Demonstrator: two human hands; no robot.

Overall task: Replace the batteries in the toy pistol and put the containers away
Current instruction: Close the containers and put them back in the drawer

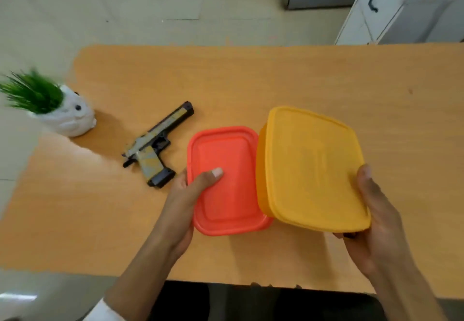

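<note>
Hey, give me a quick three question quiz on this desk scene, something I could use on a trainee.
1. True or false: the red container and the yellow container both have their lids on.
2. Which hand grips the yellow container? A. left B. right C. neither
3. Fill in: the toy pistol lies on the table between the red container and the ____.

Key
1. True.
2. B, the right hand.
3. Plant pot.

Left hand grips red container; right hand holds yellow container.
</note>
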